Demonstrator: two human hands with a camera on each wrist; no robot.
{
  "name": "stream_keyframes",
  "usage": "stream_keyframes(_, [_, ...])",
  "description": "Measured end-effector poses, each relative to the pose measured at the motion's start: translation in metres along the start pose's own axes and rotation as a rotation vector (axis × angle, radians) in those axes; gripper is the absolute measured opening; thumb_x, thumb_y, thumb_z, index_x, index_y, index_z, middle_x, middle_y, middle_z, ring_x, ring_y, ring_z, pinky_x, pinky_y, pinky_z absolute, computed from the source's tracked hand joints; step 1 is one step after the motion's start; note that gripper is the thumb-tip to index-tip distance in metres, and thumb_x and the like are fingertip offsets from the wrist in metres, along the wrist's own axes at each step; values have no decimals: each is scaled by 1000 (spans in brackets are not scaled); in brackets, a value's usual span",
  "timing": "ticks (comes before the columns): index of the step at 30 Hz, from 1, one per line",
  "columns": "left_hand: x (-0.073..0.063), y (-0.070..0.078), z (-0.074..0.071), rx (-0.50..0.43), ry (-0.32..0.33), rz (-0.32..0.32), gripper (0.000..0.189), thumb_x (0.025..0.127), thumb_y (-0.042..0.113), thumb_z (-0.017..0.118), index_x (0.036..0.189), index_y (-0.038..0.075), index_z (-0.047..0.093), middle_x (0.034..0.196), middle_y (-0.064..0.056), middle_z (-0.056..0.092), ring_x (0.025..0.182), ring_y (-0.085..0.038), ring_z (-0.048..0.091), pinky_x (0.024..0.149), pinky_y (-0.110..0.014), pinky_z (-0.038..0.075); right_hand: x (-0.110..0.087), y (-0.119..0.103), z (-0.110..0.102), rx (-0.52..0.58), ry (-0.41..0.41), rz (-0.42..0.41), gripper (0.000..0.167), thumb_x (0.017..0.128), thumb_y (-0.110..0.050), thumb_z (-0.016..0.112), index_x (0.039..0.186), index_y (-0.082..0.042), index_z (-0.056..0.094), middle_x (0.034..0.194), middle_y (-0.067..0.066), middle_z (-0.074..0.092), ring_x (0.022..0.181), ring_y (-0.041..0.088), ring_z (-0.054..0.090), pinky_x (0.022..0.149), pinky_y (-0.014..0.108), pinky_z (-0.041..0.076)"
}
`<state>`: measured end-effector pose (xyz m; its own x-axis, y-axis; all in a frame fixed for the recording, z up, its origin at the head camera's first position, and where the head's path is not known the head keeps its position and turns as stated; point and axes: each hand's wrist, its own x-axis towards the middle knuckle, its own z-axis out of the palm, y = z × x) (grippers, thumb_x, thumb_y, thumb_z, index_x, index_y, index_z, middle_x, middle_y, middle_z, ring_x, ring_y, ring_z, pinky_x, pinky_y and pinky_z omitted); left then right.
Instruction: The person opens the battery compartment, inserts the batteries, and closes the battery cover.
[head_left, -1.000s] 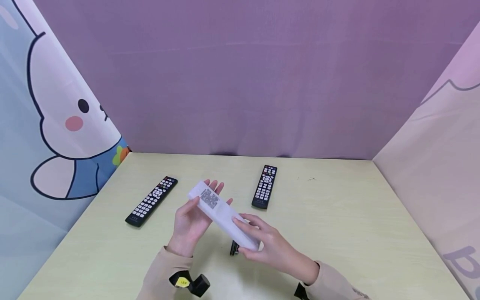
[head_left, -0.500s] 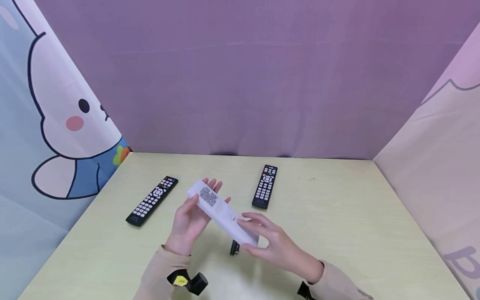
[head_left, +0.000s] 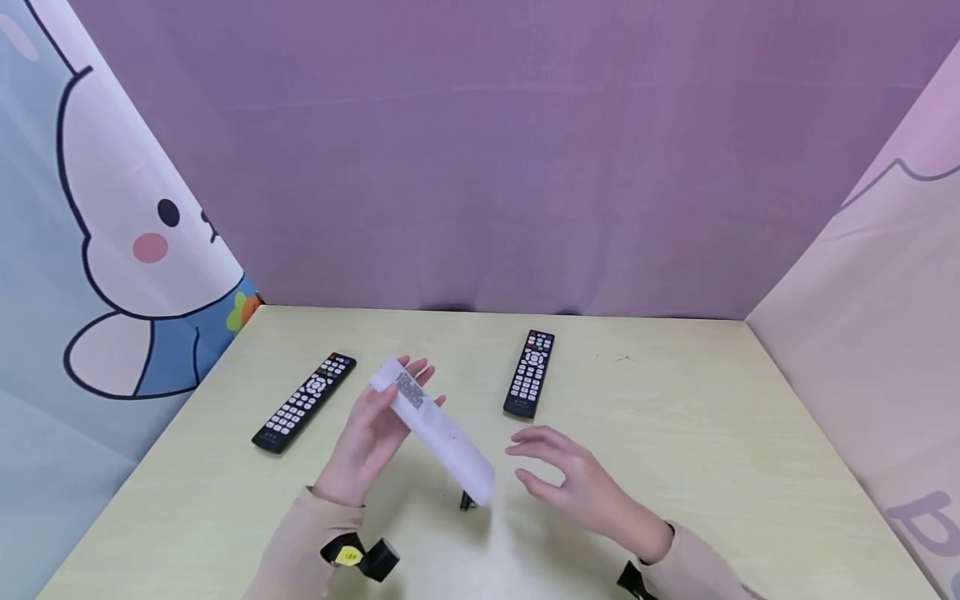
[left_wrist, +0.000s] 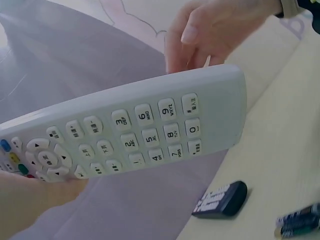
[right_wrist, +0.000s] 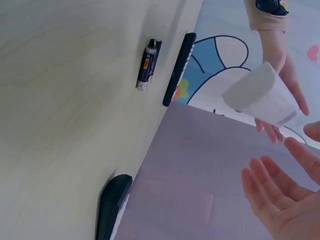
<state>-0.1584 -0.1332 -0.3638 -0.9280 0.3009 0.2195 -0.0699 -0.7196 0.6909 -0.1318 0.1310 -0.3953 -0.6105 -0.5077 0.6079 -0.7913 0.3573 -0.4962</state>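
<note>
White remote in left hand, right hand free

Left hand [head_left: 367, 442] grips the white remote [head_left: 442, 443] by its nav-pad end: thumb at one long edge, fingertips showing past the other. Remote is held above the desk [head_left: 697, 450], left of its centreline, tilted, plain end lower and angled toward the near side. Back with the printed label [head_left: 409, 389] faces the head cam; keys face the left wrist cam.

Right hand [head_left: 577, 482] holds nothing, fingers released and loosely bent, just beside the remote's low end, not touching it.

Two batteries [right_wrist: 147, 66] lie side by side on the desk under that low end, partly hidden in the head view.

Two black remotes, keys up: one [head_left: 303, 403] lies diagonally near the desk's left edge, the other [head_left: 529, 374] near mid-span of the far edge. Purple cloth [head_left: 510, 167] stands behind the far edge.
</note>
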Motion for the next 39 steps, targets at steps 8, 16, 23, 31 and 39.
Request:
stream_keyframes(8, [6, 14, -5, 208, 145, -45, 26, 91, 2, 38, 115, 12, 43, 121, -4, 48, 120, -24, 38, 98, -45, 36, -8, 9, -11, -62, 18, -17, 20, 78, -6, 63, 97, -8, 64, 101, 4, 60, 94, 18, 57, 85, 21, 46])
stream_keyframes(16, [13, 27, -9, 394, 252, -73, 31, 89, 1, 45, 117, 9, 37, 117, -3, 51, 116, -24, 44, 97, -45, 37, -16, 19, -19, -132, 44, -38, 21, 74, -3, 65, 94, -8, 65, 95, 2, 62, 87, 17, 59, 82, 19, 46])
stream_keyframes(23, [20, 37, -17, 624, 350, -149, 42, 86, 10, 56, 122, 8, 36, 116, 0, 53, 106, -13, 51, 93, -35, 40, -23, 26, -26, -156, 40, -12, 23, 72, -1, 65, 93, -9, 65, 93, -1, 62, 84, 15, 60, 79, 17, 47])
stream_keyframes(31, [27, 45, -31, 1003, 420, -186, 64, 80, 24, 64, 130, 3, 30, 129, -13, 45, 114, -19, 43, 96, -32, 34, -36, 34, -34, -176, 21, 76, 25, 70, 0, 67, 93, -10, 64, 92, -4, 62, 83, 12, 60, 78, 9, 44])
stream_keyframes(39, [36, 50, -46, 1257, 436, -265, 80, 79, 37, 63, 136, 2, 21, 131, -19, 37, 112, -30, 41, 96, -45, 36, -43, 39, -40, -186, 9, 134, 25, 71, 0, 67, 92, -12, 64, 92, -5, 62, 82, 11, 60, 69, 24, 52])
